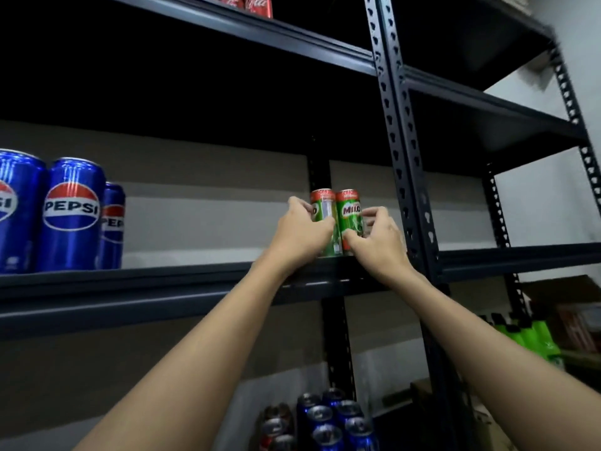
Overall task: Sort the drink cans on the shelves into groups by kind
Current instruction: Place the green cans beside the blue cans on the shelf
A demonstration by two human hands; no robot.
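At the centre of the frame I see two green Milo cans [338, 219] standing upright, touching, on the middle shelf [130, 281]. My left hand [300, 232] grasps the left can; my right hand [379, 239] pinches the right one. Blue Pepsi cans [70, 213] stand at the far left, well apart.

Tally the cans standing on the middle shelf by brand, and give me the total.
Pepsi cans: 3, at the left of the middle shelf
Milo cans: 2, at the right, the left hand on one and the right hand on the other
Total: 5
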